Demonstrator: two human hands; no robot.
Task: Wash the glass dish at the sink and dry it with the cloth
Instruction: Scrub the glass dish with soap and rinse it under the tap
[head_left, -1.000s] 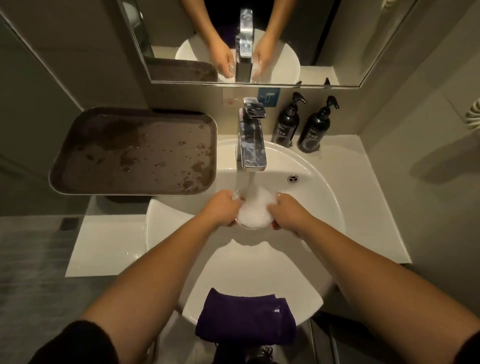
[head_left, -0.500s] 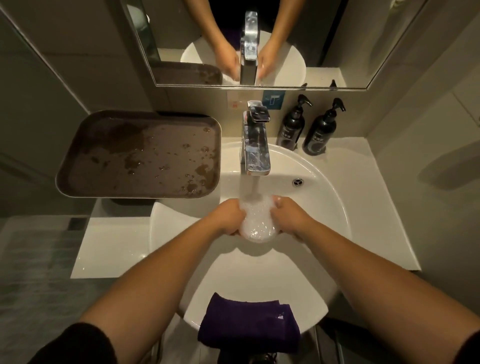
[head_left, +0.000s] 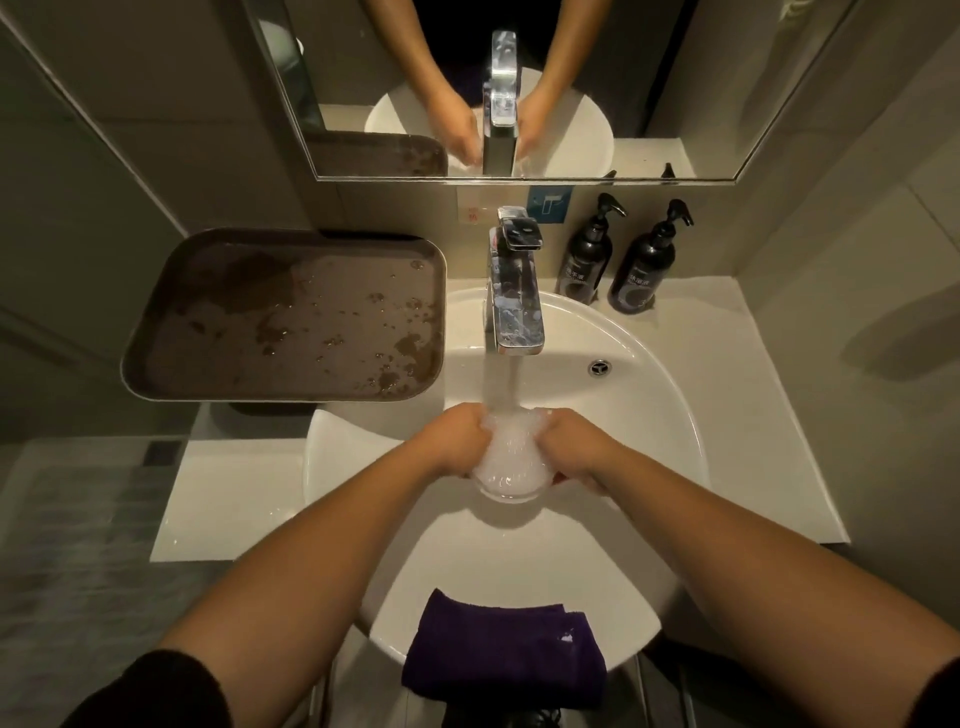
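Observation:
A small clear glass dish, full of frothing water, is held over the white round sink under the running chrome faucet. My left hand grips its left side and my right hand grips its right side, fingers curled over the rim. The stream lands between my hands at the dish's far edge. A folded dark purple cloth hangs over the sink's near rim, below my forearms.
A wet brown tray sits on a shelf left of the faucet. Two black pump bottles stand at the back right on the white counter. A mirror hangs above.
The dish has tipped slightly toward me and sits a little lower in the sink; both hands keep their grip under the running water.

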